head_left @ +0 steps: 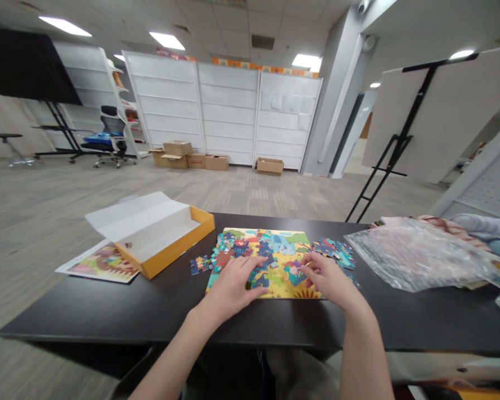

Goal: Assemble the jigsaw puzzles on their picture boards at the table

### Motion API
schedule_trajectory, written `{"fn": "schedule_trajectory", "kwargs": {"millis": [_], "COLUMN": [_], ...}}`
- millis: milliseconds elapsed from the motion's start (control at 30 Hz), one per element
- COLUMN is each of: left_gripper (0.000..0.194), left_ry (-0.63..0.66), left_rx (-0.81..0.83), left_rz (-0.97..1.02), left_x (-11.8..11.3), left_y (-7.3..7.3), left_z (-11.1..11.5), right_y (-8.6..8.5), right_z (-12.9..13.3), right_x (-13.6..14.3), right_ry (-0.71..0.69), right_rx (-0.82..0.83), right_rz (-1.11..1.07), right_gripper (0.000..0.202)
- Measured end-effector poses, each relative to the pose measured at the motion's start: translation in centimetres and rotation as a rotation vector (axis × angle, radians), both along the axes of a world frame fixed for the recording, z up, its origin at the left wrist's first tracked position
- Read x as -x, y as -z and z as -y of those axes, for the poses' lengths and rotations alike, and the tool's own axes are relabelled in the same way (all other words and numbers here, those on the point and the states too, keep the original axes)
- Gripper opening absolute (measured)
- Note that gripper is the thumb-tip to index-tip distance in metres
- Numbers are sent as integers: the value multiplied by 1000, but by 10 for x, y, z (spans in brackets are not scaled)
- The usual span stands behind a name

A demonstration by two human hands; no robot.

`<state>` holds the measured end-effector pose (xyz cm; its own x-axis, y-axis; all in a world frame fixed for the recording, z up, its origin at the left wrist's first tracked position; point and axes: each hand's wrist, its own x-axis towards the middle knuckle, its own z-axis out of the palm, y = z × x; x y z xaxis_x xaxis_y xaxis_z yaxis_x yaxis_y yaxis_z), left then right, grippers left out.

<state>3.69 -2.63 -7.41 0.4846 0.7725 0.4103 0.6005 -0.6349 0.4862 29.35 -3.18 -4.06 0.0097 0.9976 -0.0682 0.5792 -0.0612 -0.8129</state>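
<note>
A colourful jigsaw puzzle board lies on the black table, with puzzle pieces spread over its left and middle parts. My left hand rests over the board's lower left with fingers apart, thumb toward the middle and nothing visible in its grasp. Over the right part, my right hand has its thumb and fingers drawn together at the edge of a blue-green puzzle piece. Its fingers partly cover that piece. Loose pieces lie off the board's left edge, and more pieces sit beyond its right side.
An open yellow box with a white lid flap stands at the table's left, partly over a picture sheet. Clear plastic bags and folded cloth are heaped at the right. The black table's front edge runs below my forearms.
</note>
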Motion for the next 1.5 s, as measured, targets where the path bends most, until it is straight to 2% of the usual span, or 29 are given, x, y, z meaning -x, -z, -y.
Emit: {"fn": "schedule_trajectory", "kwargs": {"millis": [200,333,467,567,967,1333,1500], "left_gripper": [57,52,51,52,41,37,35], "left_ry": [17,29,48,54,-9,-44,-37], "left_rx": [61,57,53,57,70,-23,-58], "left_rz": [-110,-128,-109,-103,-115,-148,-158], "left_x": [13,11,10,9,1,-4,-6], "left_y": [1,0,0,0,-1,3,3], "left_z": [9,10,10,10,8,5,4], "right_y": [9,14,16,18,14,15,15], "right_z": [-2,-3,-5,-6,-4,-5,-6], "right_x": [8,11,11,12,14,16,19], "right_ry": [-131,-150,-169,-191,-129,-132,-188], "right_rx": [16,30,37,35,61,39,23], "right_rz": [-1,60,90,100,152,158,200], "right_gripper": [8,7,18,18,10,19,19]}}
